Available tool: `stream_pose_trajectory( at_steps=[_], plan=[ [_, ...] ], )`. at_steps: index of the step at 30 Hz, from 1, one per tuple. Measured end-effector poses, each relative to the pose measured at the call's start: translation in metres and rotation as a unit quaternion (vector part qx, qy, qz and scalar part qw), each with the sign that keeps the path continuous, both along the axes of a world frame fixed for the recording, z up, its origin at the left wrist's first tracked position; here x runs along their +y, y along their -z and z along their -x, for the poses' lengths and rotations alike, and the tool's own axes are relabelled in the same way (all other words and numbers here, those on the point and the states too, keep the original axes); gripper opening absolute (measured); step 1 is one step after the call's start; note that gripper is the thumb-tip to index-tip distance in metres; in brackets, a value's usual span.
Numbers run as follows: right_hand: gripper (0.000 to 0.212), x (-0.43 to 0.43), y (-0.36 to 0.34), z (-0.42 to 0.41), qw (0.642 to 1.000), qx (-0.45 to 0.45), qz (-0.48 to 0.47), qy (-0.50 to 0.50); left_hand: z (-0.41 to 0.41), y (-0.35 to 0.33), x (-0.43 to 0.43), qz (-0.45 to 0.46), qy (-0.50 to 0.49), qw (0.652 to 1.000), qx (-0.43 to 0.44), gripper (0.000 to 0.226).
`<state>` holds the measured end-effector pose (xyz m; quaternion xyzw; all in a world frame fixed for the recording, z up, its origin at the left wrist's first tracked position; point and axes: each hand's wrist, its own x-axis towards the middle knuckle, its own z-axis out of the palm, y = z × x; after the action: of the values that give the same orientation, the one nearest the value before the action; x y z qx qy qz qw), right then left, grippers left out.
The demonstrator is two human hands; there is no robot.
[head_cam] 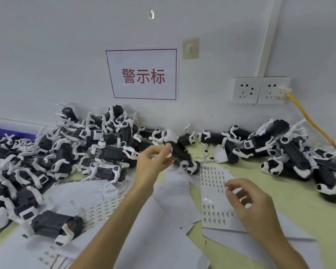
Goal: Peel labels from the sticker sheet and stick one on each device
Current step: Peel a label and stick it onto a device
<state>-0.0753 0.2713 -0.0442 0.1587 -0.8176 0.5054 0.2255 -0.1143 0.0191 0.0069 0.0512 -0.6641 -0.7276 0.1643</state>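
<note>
My left hand [153, 162] reaches forward and grips a black-and-white device [179, 152], holding it just above the table near the wall. My right hand [246, 200] hovers over the sticker sheet [213, 183], with thumb and forefinger pinched together at a small label near the sheet's right edge. The sheet lies flat on the table and shows rows of small dark labels, with a bare patch in its middle.
A big heap of devices [66, 152] fills the left side, and a second pile [289, 152] lies on the right. One device [54, 224] lies alone at front left. Loose backing sheets [163, 220] cover the table. A yellow cable [308, 117] runs from the wall socket.
</note>
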Motion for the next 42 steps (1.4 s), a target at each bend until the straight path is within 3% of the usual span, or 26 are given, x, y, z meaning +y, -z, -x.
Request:
stream_pose_trajectory(
  at_steps=[2,6,10,13,17,22,28,37,42],
  plan=[
    [0.041,-0.001,-0.003,-0.001,0.999,-0.018,0.037,-0.008,-0.011,-0.004,0.012,-0.202,0.097,0.974,-0.017,0.043],
    [0.092,0.000,-0.007,-0.002,0.996,-0.037,0.072,-0.021,-0.027,0.005,0.037,-0.336,0.174,0.924,-0.047,0.040],
    [0.117,0.000,-0.006,-0.001,0.989,-0.074,0.097,-0.079,-0.030,0.022,0.048,-0.293,0.195,0.934,-0.068,0.065],
    [0.107,-0.001,-0.004,0.000,0.990,-0.071,0.097,-0.076,-0.029,0.032,0.049,-0.230,0.205,0.948,-0.079,0.060],
    [0.087,0.007,-0.006,0.004,0.989,-0.052,0.128,-0.060,-0.032,0.034,0.049,-0.217,0.194,0.954,-0.077,0.048],
    [0.100,0.009,-0.006,0.005,0.984,-0.110,0.091,-0.106,-0.036,0.035,0.052,-0.221,0.202,0.952,-0.062,0.075],
    [0.111,0.005,-0.003,0.002,0.983,-0.129,0.061,-0.114,-0.044,0.031,0.058,-0.251,0.203,0.945,-0.059,0.062],
    [0.096,0.006,-0.006,0.002,0.991,-0.075,0.072,-0.084,-0.039,0.032,0.056,-0.145,0.146,0.978,-0.045,0.058],
    [0.091,0.009,-0.013,0.001,0.987,-0.052,0.122,-0.088,-0.039,0.033,0.058,-0.114,0.168,0.978,-0.043,0.055]
  ],
)
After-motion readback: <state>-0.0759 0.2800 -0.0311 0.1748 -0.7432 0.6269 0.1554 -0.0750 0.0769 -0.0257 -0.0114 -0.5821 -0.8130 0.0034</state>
